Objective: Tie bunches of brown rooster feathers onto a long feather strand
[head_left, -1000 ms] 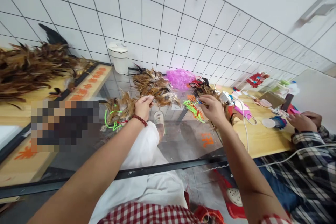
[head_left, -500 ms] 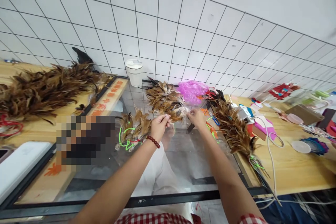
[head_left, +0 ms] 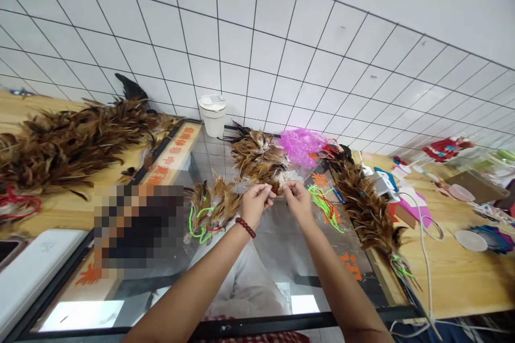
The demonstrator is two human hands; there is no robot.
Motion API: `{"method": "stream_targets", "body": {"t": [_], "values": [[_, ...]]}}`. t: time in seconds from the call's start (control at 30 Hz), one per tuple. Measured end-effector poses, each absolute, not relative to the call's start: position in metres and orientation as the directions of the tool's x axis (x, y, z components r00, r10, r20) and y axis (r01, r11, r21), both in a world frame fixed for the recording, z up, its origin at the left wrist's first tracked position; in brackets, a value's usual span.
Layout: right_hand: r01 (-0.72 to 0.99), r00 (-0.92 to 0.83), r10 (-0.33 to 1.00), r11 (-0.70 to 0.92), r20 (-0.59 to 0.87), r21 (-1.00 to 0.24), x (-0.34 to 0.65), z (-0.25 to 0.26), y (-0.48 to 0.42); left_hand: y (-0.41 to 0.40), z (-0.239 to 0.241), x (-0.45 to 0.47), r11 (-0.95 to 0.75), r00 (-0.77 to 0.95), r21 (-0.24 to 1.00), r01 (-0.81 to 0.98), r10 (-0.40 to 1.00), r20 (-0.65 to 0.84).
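My left hand [head_left: 256,206], a string of dark red beads on its wrist, is closed in a pinch above the glass tabletop [head_left: 281,246]. What lies between its fingertips is too small to make out. Close beside it, my right hand [head_left: 299,204] pinches a feather at the near edge of a brown feather pile [head_left: 257,158]. The two hands are apart by a small gap. Left of them lies a smaller feather bunch [head_left: 219,201] with bright green cord [head_left: 200,233] around it. Green and red cords [head_left: 326,206] rest to the right of my right hand.
A lidded white tub [head_left: 213,115] and a pink plastic bag [head_left: 302,146] stand along the gridded wall. Long feather bundles lie at left [head_left: 68,142] and right [head_left: 364,198]. A white cable [head_left: 426,257] hangs over the right-hand table. A blurred dark patch covers the left glass.
My right hand has drawn back from the feather pile toward my left hand. The view has shifted a little, and more of the green and red cords shows.
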State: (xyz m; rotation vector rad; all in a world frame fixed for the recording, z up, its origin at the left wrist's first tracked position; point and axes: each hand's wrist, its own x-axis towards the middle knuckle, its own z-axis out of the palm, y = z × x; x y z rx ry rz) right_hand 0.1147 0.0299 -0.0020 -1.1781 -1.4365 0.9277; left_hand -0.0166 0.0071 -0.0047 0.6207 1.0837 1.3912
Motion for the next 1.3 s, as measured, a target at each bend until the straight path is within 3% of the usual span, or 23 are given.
{"method": "stream_targets", "body": {"t": [0.3, 0.7, 0.83, 1.03, 1.13, 1.3], "values": [[-0.048, -0.146, 0.987, 0.053, 0.060, -0.997, 0.103, -0.013, 0.011, 0.004, -0.012, -0.030, 0.078, -0.158, 0.898, -0.433, 0.974, -0.161], [0.009, -0.342, 0.940, 0.027, 0.022, -1.000, 0.099, -0.014, 0.005, 0.001, -0.010, -0.032, 0.110, -0.065, 0.886, -0.451, 0.986, -0.156], [0.009, -0.231, 0.970, 0.085, 0.080, -0.996, 0.098, -0.013, 0.002, 0.002, -0.010, -0.032, 0.103, -0.109, 0.872, -0.479, 0.979, -0.175], [0.071, -0.091, 0.986, 0.146, 0.140, -0.987, 0.103, -0.016, 0.005, -0.002, -0.005, -0.032, 0.182, 0.065, 0.929, -0.321, 0.983, -0.169], [0.071, -0.045, 0.985, 0.172, 0.169, -0.982, 0.104, -0.018, 0.008, -0.003, -0.004, -0.031, 0.172, 0.046, 0.938, -0.302, 0.985, -0.165], [-0.010, 0.040, 0.994, 0.099, 0.099, -0.995, 0.105, -0.020, 0.013, -0.001, -0.006, -0.030, 0.181, -0.009, 0.933, -0.311, 0.981, -0.194]]}}
